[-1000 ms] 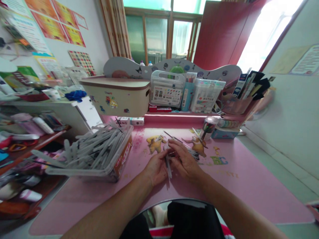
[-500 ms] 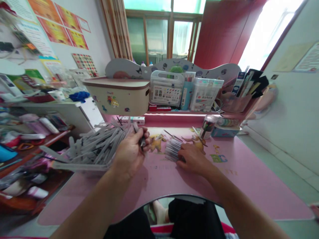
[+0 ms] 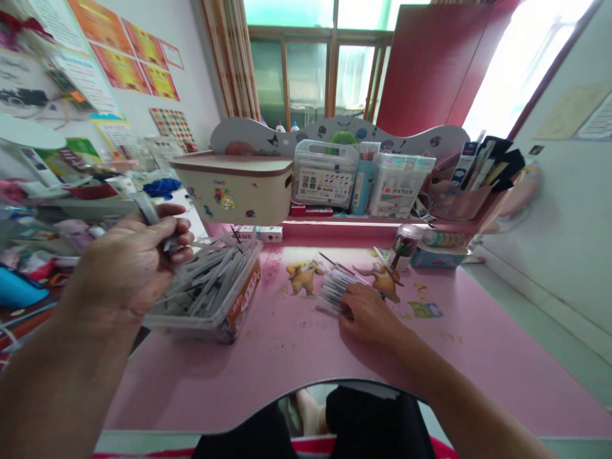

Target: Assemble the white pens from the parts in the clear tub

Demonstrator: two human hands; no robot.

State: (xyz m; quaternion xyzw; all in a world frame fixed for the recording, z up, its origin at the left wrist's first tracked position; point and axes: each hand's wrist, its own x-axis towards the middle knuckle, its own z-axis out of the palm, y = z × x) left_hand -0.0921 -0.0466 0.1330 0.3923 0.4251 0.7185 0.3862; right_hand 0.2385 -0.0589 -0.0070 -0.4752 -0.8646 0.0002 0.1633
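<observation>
My left hand (image 3: 138,255) is raised over the left side of a clear plastic box (image 3: 243,299), its fingers closed around slim translucent sticks (image 3: 146,207), which stick out above the thumb. More grey, see-through sticks (image 3: 208,280) fill the box in a tangle. On the desk, my right hand (image 3: 368,313) curls its fingers over the near right end of a bundle of slim clear sticks (image 3: 333,287) that resemble pen refills. Its fingertips are partly hidden. A few loose dark sticks (image 3: 335,261) lie just behind the bundle.
The pink desk (image 3: 287,357) has a curved front edge. Along its back shelf stand a lidded bin (image 3: 229,191), marker cases (image 3: 325,175) and a pen holder (image 3: 461,194). A jar of pens (image 3: 405,247) stands beside a blue box (image 3: 437,257). Cluttered shelves are at left.
My left hand has moved left and up, from the box's right side to over its left side, still gripping the sticks. My right hand stays at the bundle. The view has shifted slightly.
</observation>
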